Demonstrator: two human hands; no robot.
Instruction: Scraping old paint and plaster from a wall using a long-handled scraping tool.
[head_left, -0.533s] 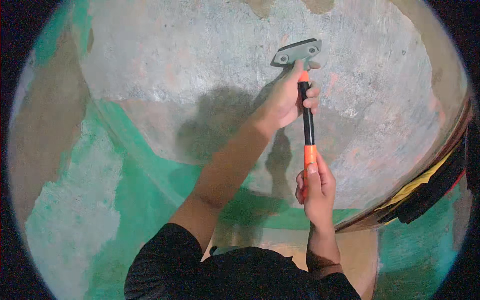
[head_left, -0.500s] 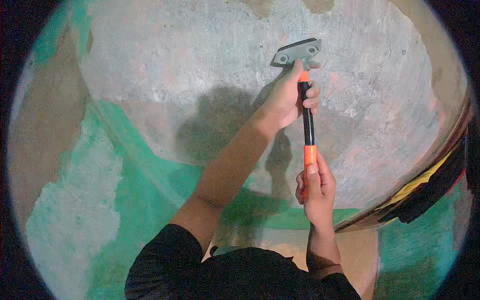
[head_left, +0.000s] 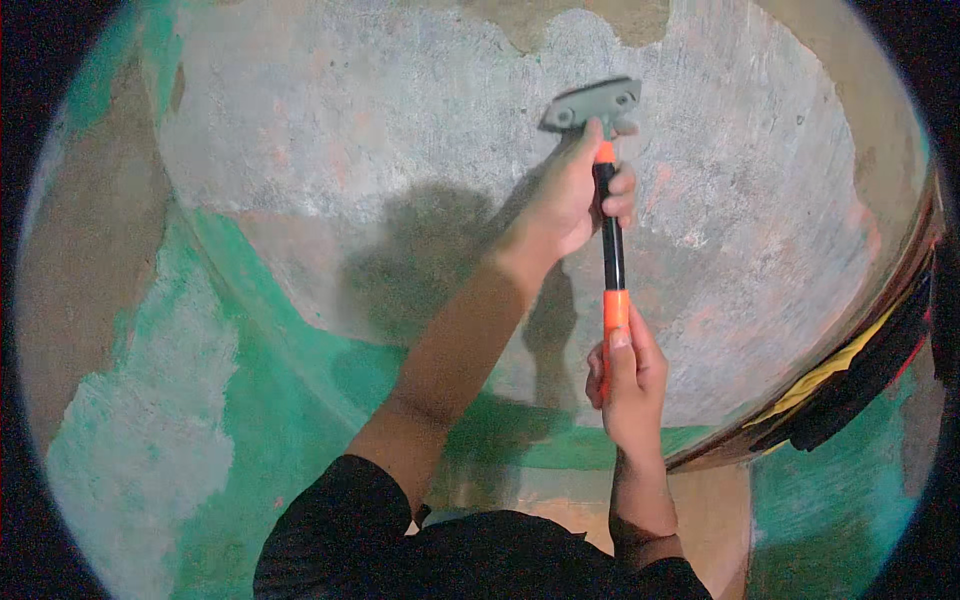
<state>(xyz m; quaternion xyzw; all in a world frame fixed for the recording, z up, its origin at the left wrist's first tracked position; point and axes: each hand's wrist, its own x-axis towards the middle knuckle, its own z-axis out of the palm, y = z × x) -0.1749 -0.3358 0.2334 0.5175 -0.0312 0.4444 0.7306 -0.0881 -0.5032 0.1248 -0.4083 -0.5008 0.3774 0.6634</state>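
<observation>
Both my hands grip one long-handled scraper (head_left: 616,240), which stands nearly upright in the picture. It has a grey metal head with two bolts and a black and orange handle. My left hand (head_left: 580,195) is wrapped round the upper handle just below the head, its thumb up against the neck. Lower down, my right hand (head_left: 635,375) closes on the orange end grip. The scraper's head lies over a pale, patchy painted wall (head_left: 300,150); whether its blade edge touches the surface I cannot tell.
Green paint (head_left: 290,400) borders the pale area on the left and below. Bare brownish patches (head_left: 90,250) show at the left and top. A curved dark edge with a yellow strip (head_left: 830,365) runs along the right. My arms' shadow falls on the wall.
The view has shifted slightly, so the wall sits a little lower and to the left. Both hands keep their hold on the scraper, which has hardly moved in the picture.
</observation>
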